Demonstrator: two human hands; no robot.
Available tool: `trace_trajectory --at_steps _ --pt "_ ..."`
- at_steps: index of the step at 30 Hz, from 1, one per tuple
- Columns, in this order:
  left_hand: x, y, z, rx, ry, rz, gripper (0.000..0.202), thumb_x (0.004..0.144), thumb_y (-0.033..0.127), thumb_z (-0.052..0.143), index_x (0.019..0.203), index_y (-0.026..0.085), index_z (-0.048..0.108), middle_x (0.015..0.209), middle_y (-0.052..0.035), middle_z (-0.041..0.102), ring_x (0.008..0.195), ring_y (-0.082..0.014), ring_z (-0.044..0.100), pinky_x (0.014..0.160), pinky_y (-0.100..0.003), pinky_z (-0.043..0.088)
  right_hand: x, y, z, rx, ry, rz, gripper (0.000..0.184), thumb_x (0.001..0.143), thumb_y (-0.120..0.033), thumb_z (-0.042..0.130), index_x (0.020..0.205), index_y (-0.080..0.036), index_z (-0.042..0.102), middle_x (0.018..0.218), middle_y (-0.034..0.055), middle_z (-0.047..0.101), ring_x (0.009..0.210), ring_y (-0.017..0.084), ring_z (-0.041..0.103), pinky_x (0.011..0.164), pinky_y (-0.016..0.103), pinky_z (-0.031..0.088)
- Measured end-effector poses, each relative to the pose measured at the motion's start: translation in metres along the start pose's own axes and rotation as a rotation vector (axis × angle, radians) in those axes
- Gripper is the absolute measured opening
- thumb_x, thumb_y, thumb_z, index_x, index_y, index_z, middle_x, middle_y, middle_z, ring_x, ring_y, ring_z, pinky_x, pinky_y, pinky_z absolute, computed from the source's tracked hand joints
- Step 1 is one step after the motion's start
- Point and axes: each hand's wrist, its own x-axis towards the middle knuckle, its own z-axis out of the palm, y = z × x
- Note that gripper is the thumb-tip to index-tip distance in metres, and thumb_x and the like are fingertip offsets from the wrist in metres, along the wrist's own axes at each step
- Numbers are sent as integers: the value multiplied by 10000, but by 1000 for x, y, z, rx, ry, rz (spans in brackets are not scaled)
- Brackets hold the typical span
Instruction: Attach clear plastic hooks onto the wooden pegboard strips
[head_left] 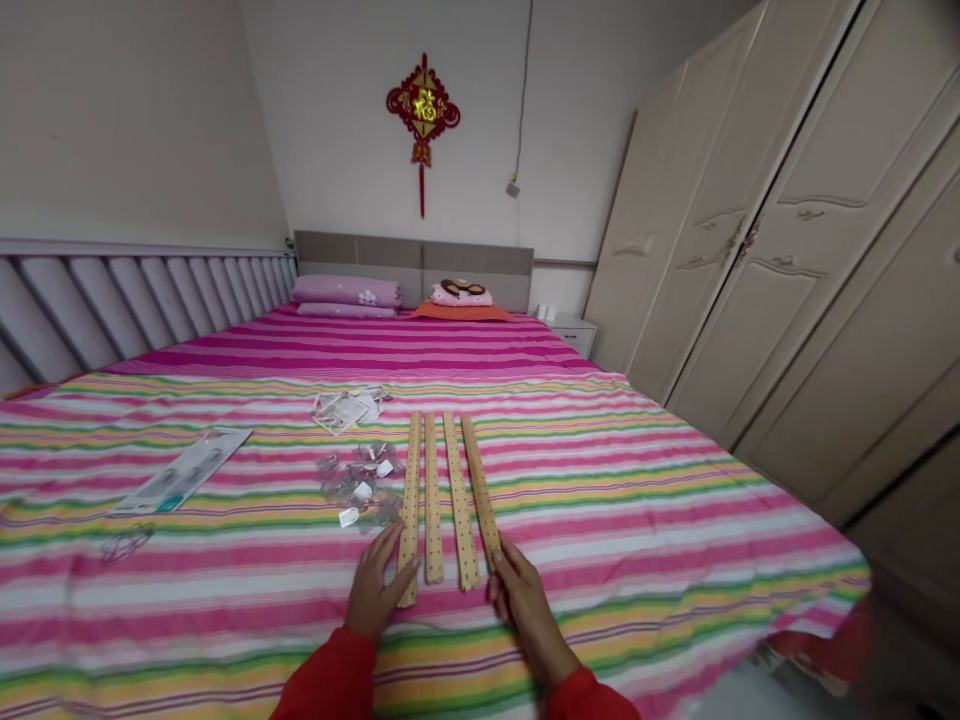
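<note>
Several long wooden strips with rows of holes (442,490) lie side by side on the striped bed cover (637,520). My left hand (375,590) rests at the near end of the leftmost strip (410,490), fingers stretched flat against it. My right hand (525,600) touches the near end of the rightmost strip (478,490), fingers extended alongside it. Both arms wear red sleeves.
A heap of small clear hooks or clips (360,480) lies left of the strips, torn packets (345,408) behind it, a printed card (184,470) further left. Pillows (346,292) sit at the headboard. Wardrobe doors (787,250) line the right; a padded rail (135,300) runs along the left.
</note>
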Motion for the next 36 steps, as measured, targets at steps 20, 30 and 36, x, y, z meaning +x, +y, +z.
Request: trace_trajectory --at_steps 20,30,36 --pt "1 10 -3 93 -38 18 563 765 418 589 1298 248 526 1356 -82 535 1235 -275 493 1024 -486 397 -3 3 6 -69 4 -5 971 708 -672 593 1411 -51 340 377 -62 518 268 65 301 299 171 180" --pt "-11 2 -11 93 -128 84 649 731 491 635 1332 287 498 1425 -88 452 1265 -306 458 1019 -500 401 -25 15 8 -526 332 -451 544 814 -472 608 1264 -169 565 767 21 571 706 178 550 647 299 471" --pt "-16 8 -12 122 -138 132 730 607 545 729 1278 311 558 1422 -94 437 1264 -337 444 1003 -504 412 -23 19 4 -1026 255 -866 523 784 -399 667 1279 -281 549 1247 129 523 1137 319 489 903 477 424"
